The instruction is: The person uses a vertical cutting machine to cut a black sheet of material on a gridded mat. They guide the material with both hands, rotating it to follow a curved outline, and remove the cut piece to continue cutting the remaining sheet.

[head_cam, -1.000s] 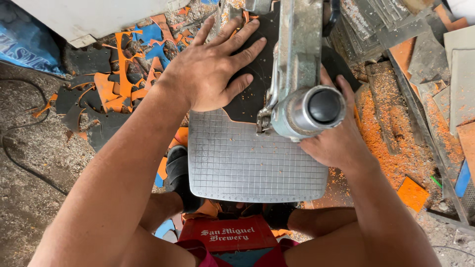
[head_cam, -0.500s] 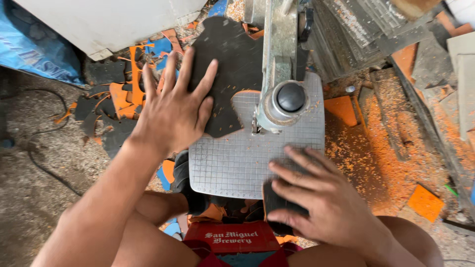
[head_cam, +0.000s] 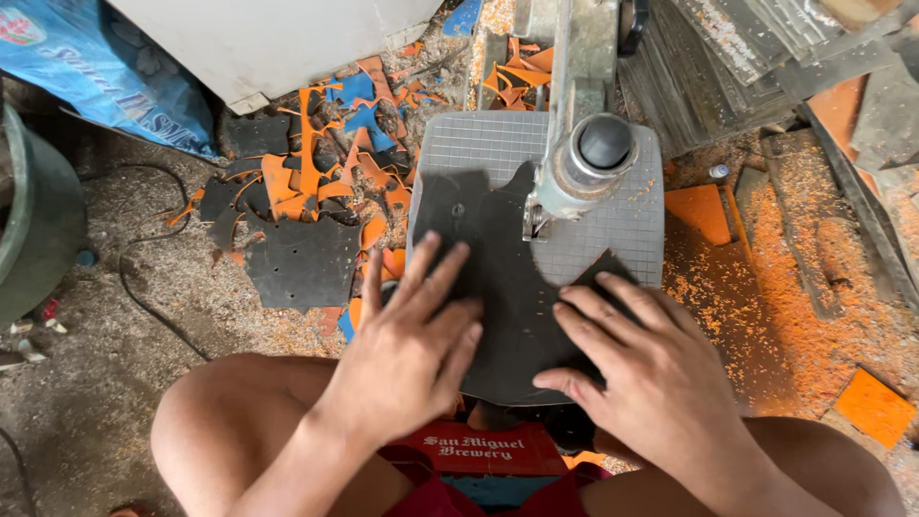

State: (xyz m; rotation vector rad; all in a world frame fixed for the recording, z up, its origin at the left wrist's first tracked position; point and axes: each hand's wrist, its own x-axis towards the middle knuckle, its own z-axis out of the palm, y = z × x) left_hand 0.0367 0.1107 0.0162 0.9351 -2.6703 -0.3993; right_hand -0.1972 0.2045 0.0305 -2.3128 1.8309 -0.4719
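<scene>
Two bare forearms, left hand (head_cam: pixel 407 359) and right hand (head_cam: pixel 651 369) ungloved, no rings or watch, bare knees, red shorts (head_cam: pixel 498 498)

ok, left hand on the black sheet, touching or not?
Touching. The head view shows the left hand lying flat on the black sheet, fingers spread across its surface with no gap visible.

A small, rough workshop: a saw machine (head_cam: pixel 584 144) with a gridded metal table (head_cam: pixel 632 220) stands over a dirt floor (head_cam: pixel 124 335) littered with orange and black offcuts (head_cam: pixel 316 182) and heaps of orange sawdust (head_cam: pixel 842 287).
</scene>
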